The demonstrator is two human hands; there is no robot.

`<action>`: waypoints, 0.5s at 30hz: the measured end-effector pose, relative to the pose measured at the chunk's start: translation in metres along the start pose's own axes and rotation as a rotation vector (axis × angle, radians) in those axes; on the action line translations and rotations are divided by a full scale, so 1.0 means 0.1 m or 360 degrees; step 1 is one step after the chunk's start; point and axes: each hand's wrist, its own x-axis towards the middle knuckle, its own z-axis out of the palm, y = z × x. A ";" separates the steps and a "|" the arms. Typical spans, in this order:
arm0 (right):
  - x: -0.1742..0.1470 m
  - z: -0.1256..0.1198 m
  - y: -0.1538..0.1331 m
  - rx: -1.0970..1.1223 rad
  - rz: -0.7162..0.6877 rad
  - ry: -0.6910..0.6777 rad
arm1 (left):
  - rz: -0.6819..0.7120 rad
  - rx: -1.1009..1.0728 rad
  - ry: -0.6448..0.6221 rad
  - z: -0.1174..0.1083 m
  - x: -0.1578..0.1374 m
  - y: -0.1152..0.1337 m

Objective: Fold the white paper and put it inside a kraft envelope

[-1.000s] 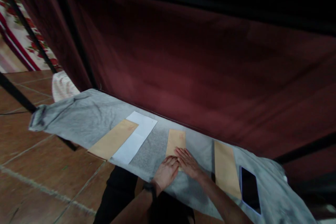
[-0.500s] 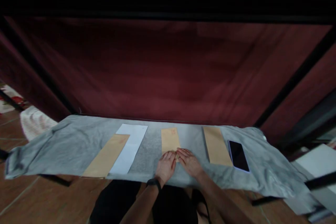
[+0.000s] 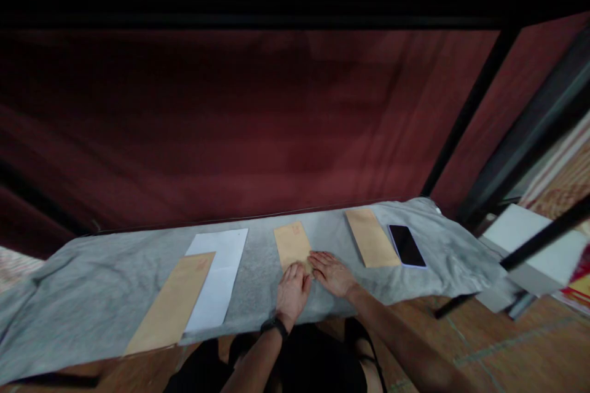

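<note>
In the head view, a brown paper envelope (image 3: 291,242) with small red print near its top lies flat in front of me. My left hand (image 3: 293,288), a dark band on its wrist, rests palm down over the envelope's lower edge. Beside it, my right hand (image 3: 332,273) lies flat with fingers stretched out, its fingertips on the envelope's lower right edge. Both hands cover the near end of the envelope, so the fold or flap there is mostly hidden. Neither hand appears to grip anything.
A grey cloth (image 3: 258,282) covers the narrow table. To the left, another brown envelope (image 3: 173,301) overlaps white paper (image 3: 219,276). On the right lie a stack of brown envelopes (image 3: 372,238) and a phone (image 3: 407,245). A dark red panel (image 3: 276,129) stands behind; a white box (image 3: 534,245) is at far right.
My view has swung to the right and tilted slightly. Both hands stay on the near end of the envelope, which now looks more slanted.
</note>
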 end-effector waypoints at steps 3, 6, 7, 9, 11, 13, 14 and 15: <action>0.00 -0.01 -0.01 -0.0003 0.0019 0.0005 | -0.0079 -0.0146 0.0036 -0.01 0.02 -0.03; 0.00 0.01 0.01 -0.0013 0.0040 0.0035 | -0.0025 -0.0324 0.0051 0.00 0.06 -0.10; 0.00 0.02 0.02 -0.0020 0.0038 0.0043 | -0.0004 -0.0378 0.0046 0.00 0.08 -0.13; 0.01 0.04 0.04 -0.0032 0.0020 0.0055 | 0.0016 -0.0463 -0.0009 0.01 0.13 -0.19; 0.03 0.05 0.05 -0.0035 0.0004 0.0078 | 0.0029 -0.0516 -0.0095 0.01 0.18 -0.24; 0.03 0.07 0.05 -0.0022 -0.0007 0.0096 | 0.0051 -0.0545 -0.0159 0.00 0.22 -0.29; 0.03 0.08 0.04 -0.0010 -0.0004 0.0105 | 0.0066 -0.0552 -0.0179 -0.01 0.23 -0.31; 0.03 0.10 0.03 0.0004 0.0009 0.0117 | 0.0083 -0.0558 -0.0194 -0.02 0.24 -0.34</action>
